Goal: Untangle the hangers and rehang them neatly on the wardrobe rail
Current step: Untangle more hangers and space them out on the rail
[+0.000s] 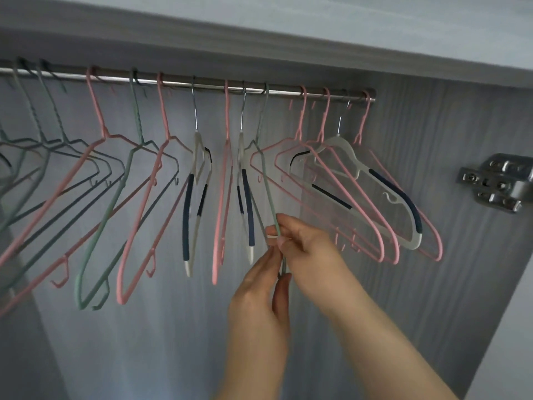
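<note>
A metal wardrobe rail (178, 80) runs across the top with several hangers hooked on it: pink, grey-green, and white ones with dark blue grips. Near the middle hangs a grey-green hanger (267, 183), turned edge-on. My right hand (305, 249) pinches its lower arm between thumb and fingers. My left hand (259, 307) rises from below and its fingers close on the same hanger's bottom end. To the right, pink hangers (340, 194) and a white hanger (383, 183) overlap in a cluster.
The grey wood-grain back panel fills the background. A metal door hinge (496, 183) is fixed on the right side wall. A shelf board (288, 30) sits just above the rail. Grey-green and pink hangers (86, 180) crowd the left end.
</note>
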Demonstrator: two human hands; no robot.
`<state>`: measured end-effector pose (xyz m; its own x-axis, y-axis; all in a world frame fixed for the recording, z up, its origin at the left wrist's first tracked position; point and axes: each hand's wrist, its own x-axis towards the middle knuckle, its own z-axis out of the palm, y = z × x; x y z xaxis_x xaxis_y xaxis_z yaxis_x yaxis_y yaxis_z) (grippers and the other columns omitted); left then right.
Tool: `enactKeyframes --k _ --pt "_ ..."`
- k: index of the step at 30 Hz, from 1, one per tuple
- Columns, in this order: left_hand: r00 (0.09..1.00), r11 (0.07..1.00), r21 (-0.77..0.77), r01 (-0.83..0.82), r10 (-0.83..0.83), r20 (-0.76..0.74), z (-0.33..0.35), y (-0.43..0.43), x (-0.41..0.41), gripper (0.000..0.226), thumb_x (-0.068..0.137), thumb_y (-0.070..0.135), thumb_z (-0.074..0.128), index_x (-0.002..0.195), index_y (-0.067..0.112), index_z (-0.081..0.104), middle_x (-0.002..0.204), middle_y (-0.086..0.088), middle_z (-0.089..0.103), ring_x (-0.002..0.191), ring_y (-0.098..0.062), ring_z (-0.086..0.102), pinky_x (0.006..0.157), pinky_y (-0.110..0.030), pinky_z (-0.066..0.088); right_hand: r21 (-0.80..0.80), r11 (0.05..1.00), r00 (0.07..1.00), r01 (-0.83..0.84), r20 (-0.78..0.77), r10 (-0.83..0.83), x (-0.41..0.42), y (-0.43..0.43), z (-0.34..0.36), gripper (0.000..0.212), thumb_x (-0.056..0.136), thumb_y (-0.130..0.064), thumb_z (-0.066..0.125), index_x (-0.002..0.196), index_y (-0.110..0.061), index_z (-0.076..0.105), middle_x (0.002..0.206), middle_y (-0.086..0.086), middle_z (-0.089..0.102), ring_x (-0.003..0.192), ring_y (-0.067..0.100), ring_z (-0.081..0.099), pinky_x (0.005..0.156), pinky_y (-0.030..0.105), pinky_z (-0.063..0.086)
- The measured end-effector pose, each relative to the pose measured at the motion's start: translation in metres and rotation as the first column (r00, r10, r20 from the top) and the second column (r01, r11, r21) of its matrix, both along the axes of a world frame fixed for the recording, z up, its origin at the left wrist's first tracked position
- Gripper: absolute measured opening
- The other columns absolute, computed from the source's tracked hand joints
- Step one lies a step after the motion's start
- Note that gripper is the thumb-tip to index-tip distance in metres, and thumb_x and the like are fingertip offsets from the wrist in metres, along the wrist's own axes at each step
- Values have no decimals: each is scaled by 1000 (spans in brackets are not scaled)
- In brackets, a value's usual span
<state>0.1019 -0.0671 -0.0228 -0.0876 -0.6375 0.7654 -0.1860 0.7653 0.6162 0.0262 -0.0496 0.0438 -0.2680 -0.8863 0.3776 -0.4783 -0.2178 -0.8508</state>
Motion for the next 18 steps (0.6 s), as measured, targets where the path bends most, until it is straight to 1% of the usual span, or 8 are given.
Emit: enactKeyframes --k 3,5,7,9,10,13,16,18 --pt "999 996 -79 -45 46 6 -5 1 -2 47 73 16 58 121 14 55 121 2 61 116 11 41 95 3 26 -290 938 884 190 -364 -292 -15 23 14 35 93 -15 47 128 -19 53 119 -11 50 111 1 49 95 2 32" --pt "998 991 -122 -47 44 -34 -8 7 -5 50 75 22 61 122 10 53 123 3 57 118 17 38 96 2 25 -485 820 764 303 -391 -514 -37 37 28 33 88 -12 53 120 -18 60 111 -9 51 99 -1 47 86 -7 28" --pt "999 982 -188 -24 17 -38 -9 18 -12 50 78 28 55 125 12 50 128 4 54 121 12 40 98 -2 29 -449 790 698 417 -399 -595 -61 39 35 38 86 -10 56 123 -17 57 117 1 56 104 12 53 87 5 34" --pt "999 968 -252 11 -19 -30 -9 31 -19 47 79 27 52 125 16 49 129 4 55 120 3 46 99 -7 32 -299 842 728 449 -424 -539 -69 32 34 45 87 -12 54 131 -15 48 127 8 56 115 25 54 97 26 40" --pt "999 958 -287 27 -35 -22 -9 36 -24 44 80 25 53 123 16 50 127 4 57 119 0 48 99 -9 33 -232 869 767 438 -409 -495 -69 27 31 46 89 -13 52 134 -14 43 127 9 57 116 28 55 96 31 41" --pt "998 943 -330 55 -60 -4 -7 43 -33 37 84 25 49 120 16 54 125 5 58 118 -1 50 99 -9 34 -84 914 851 397 -338 -401 -64 9 23 44 94 -17 42 138 -13 34 114 12 61 107 29 58 84 28 43" --pt "998 957 -287 49 -55 -12 -3 39 -33 38 88 32 44 124 21 51 128 7 56 118 3 48 97 -8 35 -62 956 954 288 -73 -292 -56 -5 21 29 96 -14 37 119 -9 53 85 0 61 79 11 59 68 18 42" --pt "999 966 -258 24 -31 -24 1 34 -32 39 88 37 43 125 28 48 128 11 55 114 3 51 95 -11 39 -96 961 966 258 56 -253 -52 -10 18 30 96 -11 35 111 -7 61 76 2 60 66 6 54 67 18 43"
